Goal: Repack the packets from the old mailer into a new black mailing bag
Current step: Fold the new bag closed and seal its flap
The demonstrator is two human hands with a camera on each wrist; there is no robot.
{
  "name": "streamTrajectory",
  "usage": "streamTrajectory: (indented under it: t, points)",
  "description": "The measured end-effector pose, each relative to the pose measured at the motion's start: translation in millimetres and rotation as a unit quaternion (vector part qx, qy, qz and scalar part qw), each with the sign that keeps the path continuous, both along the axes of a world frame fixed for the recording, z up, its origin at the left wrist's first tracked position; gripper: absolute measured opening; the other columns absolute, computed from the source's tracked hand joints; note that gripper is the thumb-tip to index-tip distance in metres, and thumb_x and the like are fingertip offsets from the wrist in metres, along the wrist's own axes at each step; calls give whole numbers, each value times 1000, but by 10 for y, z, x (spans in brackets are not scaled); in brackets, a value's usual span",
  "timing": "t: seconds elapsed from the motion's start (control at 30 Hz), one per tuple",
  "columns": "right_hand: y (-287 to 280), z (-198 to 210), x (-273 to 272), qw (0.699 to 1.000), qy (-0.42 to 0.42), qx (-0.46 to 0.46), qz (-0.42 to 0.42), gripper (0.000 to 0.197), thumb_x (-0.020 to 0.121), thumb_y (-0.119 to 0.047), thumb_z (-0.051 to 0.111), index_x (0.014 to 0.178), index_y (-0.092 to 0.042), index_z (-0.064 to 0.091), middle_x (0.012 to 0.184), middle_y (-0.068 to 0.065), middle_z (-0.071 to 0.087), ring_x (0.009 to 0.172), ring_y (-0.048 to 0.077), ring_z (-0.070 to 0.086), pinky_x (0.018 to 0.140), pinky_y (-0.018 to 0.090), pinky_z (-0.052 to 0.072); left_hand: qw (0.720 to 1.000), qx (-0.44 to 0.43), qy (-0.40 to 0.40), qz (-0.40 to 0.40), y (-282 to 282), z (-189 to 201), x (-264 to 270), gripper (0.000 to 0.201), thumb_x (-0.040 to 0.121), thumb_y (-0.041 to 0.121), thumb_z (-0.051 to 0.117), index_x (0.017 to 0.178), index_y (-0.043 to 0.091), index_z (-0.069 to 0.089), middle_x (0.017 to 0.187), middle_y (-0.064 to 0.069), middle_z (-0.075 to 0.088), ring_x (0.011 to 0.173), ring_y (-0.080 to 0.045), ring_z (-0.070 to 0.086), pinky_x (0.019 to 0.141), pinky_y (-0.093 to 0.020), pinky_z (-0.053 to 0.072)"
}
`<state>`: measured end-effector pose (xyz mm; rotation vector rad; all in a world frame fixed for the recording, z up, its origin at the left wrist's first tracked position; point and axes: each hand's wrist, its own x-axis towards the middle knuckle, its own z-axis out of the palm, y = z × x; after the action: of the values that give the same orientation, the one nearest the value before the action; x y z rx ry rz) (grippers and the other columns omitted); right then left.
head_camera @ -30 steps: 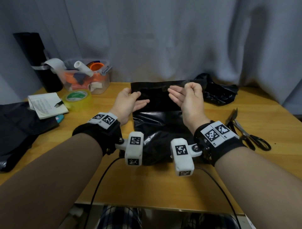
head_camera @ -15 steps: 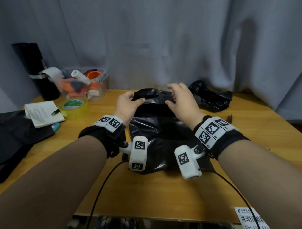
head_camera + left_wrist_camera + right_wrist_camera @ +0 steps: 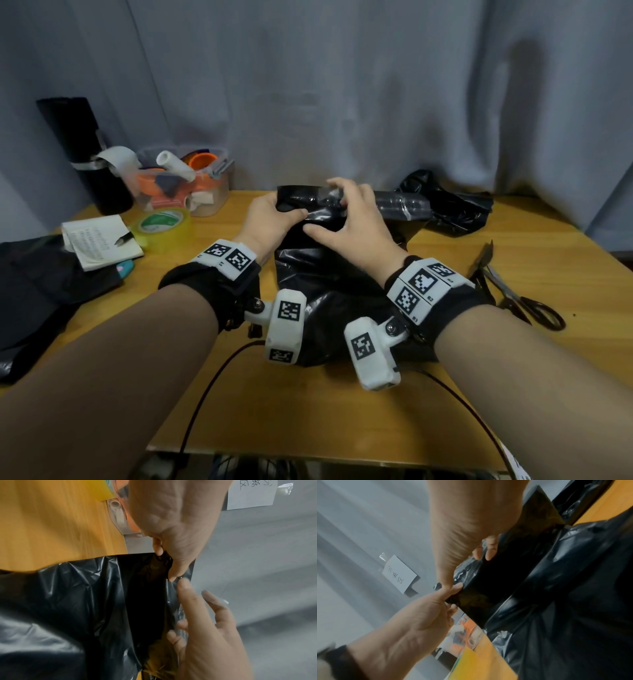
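The new black mailing bag (image 3: 335, 301) lies bulging in the middle of the table, its flap (image 3: 298, 195) at the far end folded over. My left hand (image 3: 284, 209) pinches the flap's left corner between thumb and fingers, as the left wrist view confirms (image 3: 164, 563). My right hand (image 3: 329, 205) grips the flap beside it, fingers curled over the top and thumb on the near side; a clear strip shows under its fingers (image 3: 467, 570). The crumpled old mailer (image 3: 452, 209) lies at the back right. The packets are hidden.
Scissors (image 3: 513, 298) lie at the right. A tape roll (image 3: 161, 222), a clear box of oddments (image 3: 185, 185), a black roll (image 3: 82, 154), a paper pad (image 3: 99, 240) and a pile of black bags (image 3: 34, 284) fill the left side. A grey curtain hangs behind.
Both hands have turned from palms-up to palms-down. The flap, held raised and flat before, is now folded over the bag's mouth.
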<state>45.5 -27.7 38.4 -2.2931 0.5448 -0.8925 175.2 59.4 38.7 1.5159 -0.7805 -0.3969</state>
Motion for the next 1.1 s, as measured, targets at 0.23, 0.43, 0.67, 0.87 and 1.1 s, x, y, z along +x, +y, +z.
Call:
streamTrajectory:
  t: [0.23, 0.43, 0.67, 0.87, 1.1]
  points:
    - [59, 72, 193, 987, -94, 21, -127, 32, 82, -39, 67, 105, -19, 59, 105, -3, 49, 83, 6, 49, 77, 26, 46, 999, 2, -29, -17, 7, 21, -56, 24, 81, 2, 69, 104, 8, 68, 101, -12, 72, 95, -24, 69, 87, -37, 55]
    - [-19, 147, 190, 958, -217, 179, -66, 12, 93, -16, 56, 81, -17, 54, 88, 12, 64, 62, 12, 59, 54, 27, 52, 999, 16, -47, 11, 26, -33, 53, 23, 78, 6, 71, 98, 16, 67, 102, -8, 72, 96, -24, 68, 92, -45, 52]
    - [-78, 224, 99, 938, -214, 273, 16, 15, 99, -16, 45, 85, -22, 46, 87, 6, 64, 81, 19, 68, 72, 30, 58, 915, 170, -340, 138, 33, 87, 103, 72, 72, 40, 74, 133, 24, 40, 136, -2, 47, 127, -26, 40, 106, -48, 33]
    - [-44, 244, 99, 946, -192, 258, 33, 14, 98, -13, 47, 84, -18, 47, 90, 13, 65, 81, 17, 66, 76, 30, 58, 828, 237, -502, 76, -84, 411, -48, 41, 89, 48, 52, 126, 32, 53, 129, 8, 57, 128, -18, 41, 101, -39, 21]
    - [-85, 228, 54, 952, -187, 241, 21, 14, 97, -12, 46, 85, -17, 46, 87, 9, 65, 83, 20, 68, 78, 30, 59, 884, 253, -391, 33, -132, 441, 60, 15, 87, 38, 60, 77, 29, 65, 82, 8, 64, 97, -18, 62, 98, -40, 37]
